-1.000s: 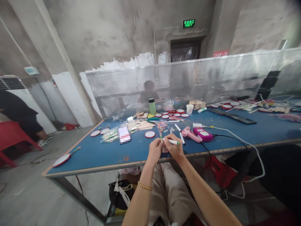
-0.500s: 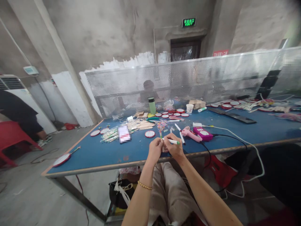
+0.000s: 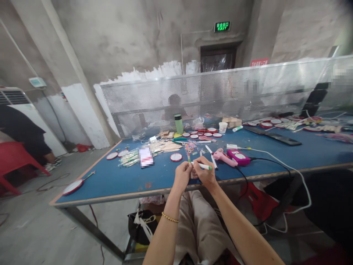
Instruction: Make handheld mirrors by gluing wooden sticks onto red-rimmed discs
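My left hand (image 3: 182,174) is closed around a thin flat wooden stick (image 3: 189,158) that stands up from the fingers, with reddish and green colour on it. In my right hand (image 3: 206,176) is a white marker (image 3: 203,166) with a green end, held like a pen with its tip side at the stick. Both hands meet near the table's front edge, and the stick's lower part is mostly hidden by the fingers. Just beyond them lie a pile of small coloured bands (image 3: 191,147) and a round white disc with a red rim (image 3: 176,157).
Right of my hands lie a pink glue gun (image 3: 224,157), a purple box (image 3: 240,157) with cables and loose markers (image 3: 214,162). Wooden sticks (image 3: 168,146), a green bottle (image 3: 178,124) and a paper cup (image 3: 223,127) stand or lie farther back. A perforated metal screen (image 3: 154,95) borders the table.
Both hands keep nearly the same place and grip, with the marker still against the stick. The whole view has shifted very slightly.
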